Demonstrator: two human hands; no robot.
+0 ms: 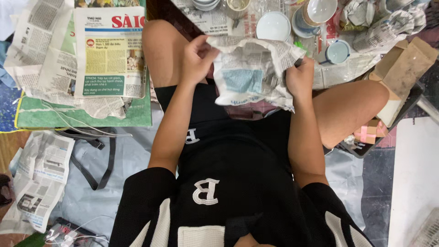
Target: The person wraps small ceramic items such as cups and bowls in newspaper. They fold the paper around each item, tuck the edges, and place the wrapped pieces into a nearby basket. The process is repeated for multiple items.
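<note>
Head camera, looking straight down: your left hand (197, 58) and right hand (301, 78) hold a crumpled newspaper bundle (249, 71) above your lap, between your bare knees, as you sit on the floor. Left fingers are curled and pinching the bundle's upper left corner; right fingers are closed round its right edge, thumb on top. Whatever the paper covers is hidden, so you cannot judge its shape from here.

To wrap well, by the look of it, keep the bundle low over your lap so a slip costs little. Hold the weight with the right hand while the left folds the loose corner over, and pull each fold snug before the next.

Beyond your knees, unwrapped crockery waits on spread newsprint: a pale blue saucer (273, 25), a white bowl (320, 9) stacked on other pieces, a small blue cup (337, 51) on its side. Keep your elbows clear of them. A stack of flat newspaper sheets (109, 50) lies by your left knee, more loose pages (39, 178) lie near your left hip, and a brown cardboard box (404, 68) sits beside your right knee.
</note>
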